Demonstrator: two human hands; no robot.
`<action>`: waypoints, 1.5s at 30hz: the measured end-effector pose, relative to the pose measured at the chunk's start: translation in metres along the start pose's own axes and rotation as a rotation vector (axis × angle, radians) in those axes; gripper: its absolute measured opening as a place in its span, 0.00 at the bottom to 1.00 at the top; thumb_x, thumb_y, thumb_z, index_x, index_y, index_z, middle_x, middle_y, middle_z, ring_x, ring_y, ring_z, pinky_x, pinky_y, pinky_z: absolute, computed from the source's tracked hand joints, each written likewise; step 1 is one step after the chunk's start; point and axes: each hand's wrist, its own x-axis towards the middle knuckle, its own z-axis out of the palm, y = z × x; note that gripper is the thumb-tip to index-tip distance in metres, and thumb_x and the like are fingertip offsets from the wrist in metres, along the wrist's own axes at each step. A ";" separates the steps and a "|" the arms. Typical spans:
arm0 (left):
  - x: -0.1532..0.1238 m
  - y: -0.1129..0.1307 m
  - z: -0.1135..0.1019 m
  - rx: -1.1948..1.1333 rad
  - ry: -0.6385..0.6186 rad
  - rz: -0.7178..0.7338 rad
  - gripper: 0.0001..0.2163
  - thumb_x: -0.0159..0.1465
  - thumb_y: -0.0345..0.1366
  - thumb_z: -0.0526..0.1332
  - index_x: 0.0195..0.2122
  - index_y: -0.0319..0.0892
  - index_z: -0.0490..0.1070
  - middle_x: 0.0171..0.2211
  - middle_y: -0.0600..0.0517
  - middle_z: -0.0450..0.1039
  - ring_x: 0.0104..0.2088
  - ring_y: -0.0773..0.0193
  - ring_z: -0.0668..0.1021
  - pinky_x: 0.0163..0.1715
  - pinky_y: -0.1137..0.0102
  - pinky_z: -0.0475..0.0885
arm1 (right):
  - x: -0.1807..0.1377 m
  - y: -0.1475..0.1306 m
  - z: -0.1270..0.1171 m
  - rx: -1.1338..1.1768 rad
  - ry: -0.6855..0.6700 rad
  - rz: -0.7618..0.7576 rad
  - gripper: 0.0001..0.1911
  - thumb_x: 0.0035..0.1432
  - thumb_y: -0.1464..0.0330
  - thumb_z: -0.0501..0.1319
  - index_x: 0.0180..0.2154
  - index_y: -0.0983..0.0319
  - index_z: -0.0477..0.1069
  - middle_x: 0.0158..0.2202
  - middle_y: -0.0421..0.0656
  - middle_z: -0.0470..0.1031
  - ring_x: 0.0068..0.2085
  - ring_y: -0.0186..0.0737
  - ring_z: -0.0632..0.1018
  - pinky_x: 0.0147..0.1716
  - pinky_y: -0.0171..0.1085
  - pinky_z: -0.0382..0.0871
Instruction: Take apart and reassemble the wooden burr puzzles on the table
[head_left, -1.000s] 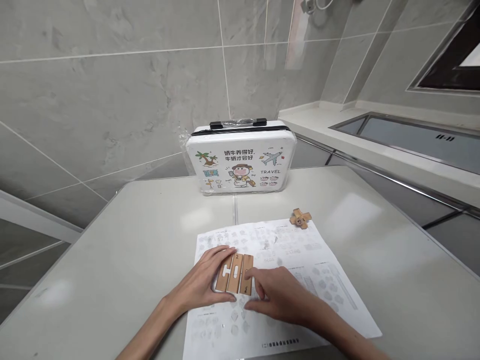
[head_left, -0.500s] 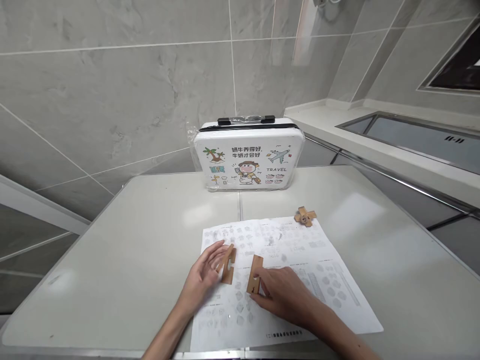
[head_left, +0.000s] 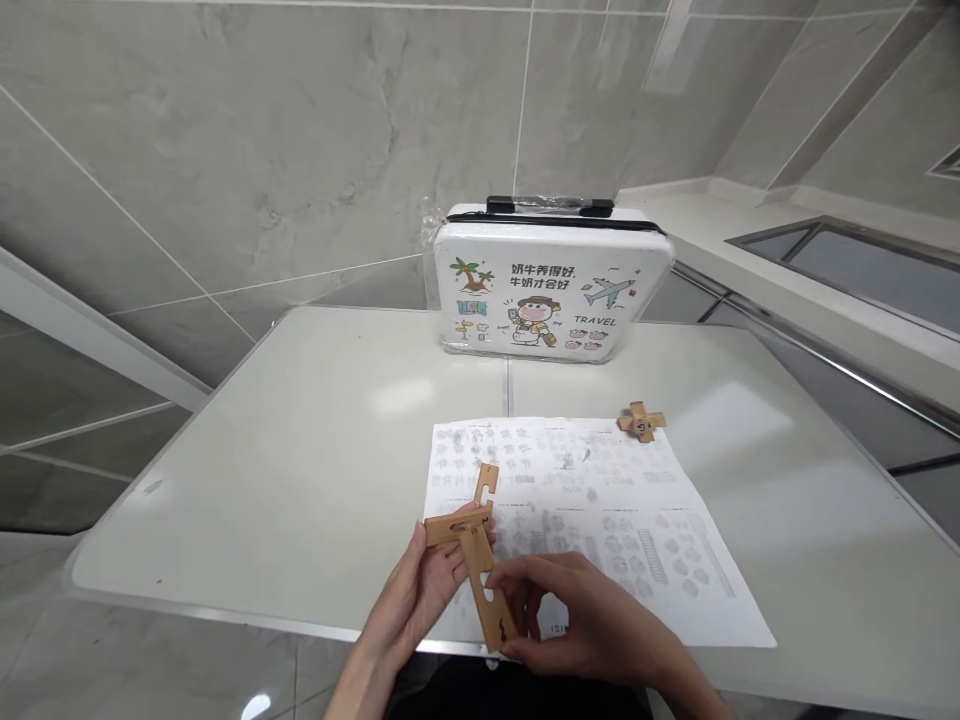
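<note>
Over the near edge of the sheet, my left hand (head_left: 420,595) is closed around a flat wooden puzzle piece (head_left: 442,528) lying crosswise. Behind it a notched wooden puzzle piece (head_left: 487,483) points away from me, apparently in the same hand. My right hand (head_left: 585,615) pinches a longer notched wooden piece (head_left: 486,600), marked with a dark numeral, by its side and near end. The far end of that piece meets the crosswise one at its middle. Whether they interlock I cannot tell. Fingers hide part of the joint.
A printed instruction sheet (head_left: 600,520) lies on the pale folding table (head_left: 300,450). An assembled wooden cross-shaped puzzle (head_left: 641,422) rests at its far right corner. A white cartoon-printed case (head_left: 555,290) in clear plastic stands at the back, before the grey tiled wall (head_left: 285,130).
Both hands have come nearer to me, and the right hand's piece now touches the left hand's pieces. Before, they were apart over the sheet. The head view has shifted.
</note>
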 end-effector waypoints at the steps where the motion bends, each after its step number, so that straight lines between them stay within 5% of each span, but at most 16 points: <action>1: -0.002 -0.001 -0.001 -0.004 0.000 0.008 0.31 0.73 0.58 0.59 0.65 0.37 0.75 0.68 0.36 0.71 0.65 0.42 0.76 0.73 0.47 0.59 | 0.002 0.001 0.003 0.050 -0.007 -0.026 0.21 0.56 0.69 0.72 0.52 0.55 0.78 0.35 0.38 0.83 0.34 0.39 0.82 0.40 0.36 0.78; 13: -0.012 0.000 -0.006 0.018 -0.063 0.027 0.32 0.68 0.59 0.65 0.63 0.38 0.77 0.67 0.36 0.71 0.64 0.40 0.75 0.71 0.47 0.59 | 0.002 0.030 0.019 0.578 -0.059 -0.022 0.24 0.60 0.66 0.76 0.56 0.58 0.77 0.38 0.42 0.82 0.36 0.38 0.82 0.41 0.38 0.77; 25: -0.017 0.003 -0.006 0.081 -0.075 0.047 0.34 0.63 0.58 0.71 0.64 0.40 0.77 0.67 0.35 0.71 0.64 0.37 0.75 0.71 0.46 0.58 | -0.003 0.036 0.027 0.863 -0.110 0.015 0.23 0.63 0.65 0.75 0.58 0.58 0.76 0.36 0.40 0.80 0.30 0.33 0.80 0.32 0.32 0.76; 45: -0.018 0.007 0.001 0.193 -0.022 0.030 0.37 0.59 0.60 0.73 0.62 0.39 0.78 0.65 0.34 0.72 0.64 0.36 0.72 0.71 0.47 0.57 | -0.018 0.028 0.020 0.633 -0.069 0.107 0.24 0.67 0.57 0.69 0.62 0.54 0.75 0.38 0.42 0.77 0.31 0.35 0.78 0.34 0.37 0.75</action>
